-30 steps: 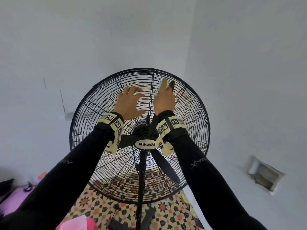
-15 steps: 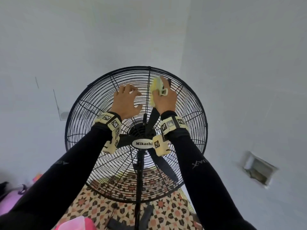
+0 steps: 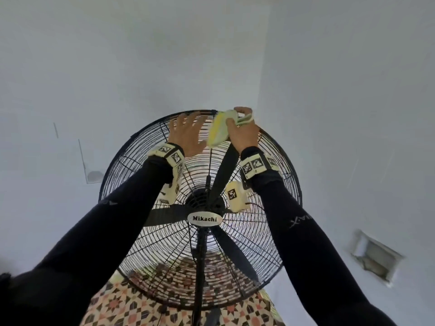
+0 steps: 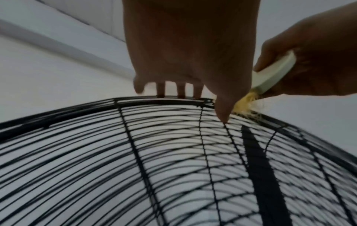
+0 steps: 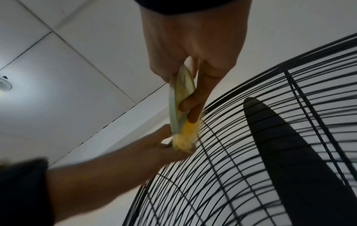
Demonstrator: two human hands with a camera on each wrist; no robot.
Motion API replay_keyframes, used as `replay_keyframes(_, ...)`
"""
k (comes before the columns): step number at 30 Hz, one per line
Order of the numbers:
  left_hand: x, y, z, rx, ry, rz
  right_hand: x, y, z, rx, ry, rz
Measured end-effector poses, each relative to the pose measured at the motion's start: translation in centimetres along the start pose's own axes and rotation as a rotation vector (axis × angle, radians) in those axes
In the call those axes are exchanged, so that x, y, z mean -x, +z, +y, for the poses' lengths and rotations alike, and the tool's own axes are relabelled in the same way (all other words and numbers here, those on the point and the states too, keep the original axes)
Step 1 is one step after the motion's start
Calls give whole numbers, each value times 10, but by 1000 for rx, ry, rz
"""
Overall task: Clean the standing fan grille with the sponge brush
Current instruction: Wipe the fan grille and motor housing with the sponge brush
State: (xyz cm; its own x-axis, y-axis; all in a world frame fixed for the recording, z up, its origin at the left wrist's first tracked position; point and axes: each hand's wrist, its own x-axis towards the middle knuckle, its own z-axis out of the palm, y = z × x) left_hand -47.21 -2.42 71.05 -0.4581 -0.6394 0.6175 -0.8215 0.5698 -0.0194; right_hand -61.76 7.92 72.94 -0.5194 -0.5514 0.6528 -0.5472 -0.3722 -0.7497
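A black wire fan grille of a standing fan fills the middle, with dark blades behind it. My right hand grips a pale green sponge brush with a yellow sponge, held against the grille's top rim. My left hand rests just left of it, fingers straight, fingertips touching the top rim and the thumb on the wires.
White walls meet in a corner behind the fan. A recessed wall box sits low at the right. The fan pole drops to a patterned tile floor. A "Mikachi" badge marks the hub.
Both hands have moved up the grille from near the middle to its top rim. The right hand turned the brush so its sponge side meets the wires.
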Motion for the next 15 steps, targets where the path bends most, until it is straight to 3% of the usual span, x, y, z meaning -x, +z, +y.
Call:
replay_keyframes(7,-14,0,-7,22,3,-23,-16,-20,-7,786,-25,-31)
replay_keyframes(9,-14,1,-2,34,7,8,-11,-6,-10,758,-162,-108)
replay_keyframes(11,-11,1,-1,41,2,37,-3,5,-14,574,-281,-153)
replay_keyframes(15,-7,-4,-5,36,-5,44,-1,-10,2,333,-183,-66)
